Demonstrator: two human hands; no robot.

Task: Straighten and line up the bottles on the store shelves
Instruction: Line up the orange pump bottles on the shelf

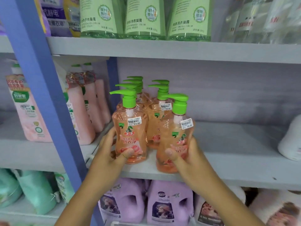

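Observation:
Several orange pump bottles with green pump heads stand in two rows on the grey middle shelf [228, 167]. My left hand [110, 154] grips the front-left bottle [130, 128], which stands upright at the shelf's front edge. My right hand [184, 154] grips the front-right bottle [174, 134], which leans to the right and sits slightly nearer the edge. Behind them more bottles of the same kind [156, 111] stand close together, their pump heads pointing left.
A blue upright post [44, 95] runs down on the left. Pink bottles [84, 111] stand beyond it. Green bottles [143, 18] fill the shelf above; purple jugs [169, 203] sit below. A white container [291, 141] stands at the far right of the middle shelf.

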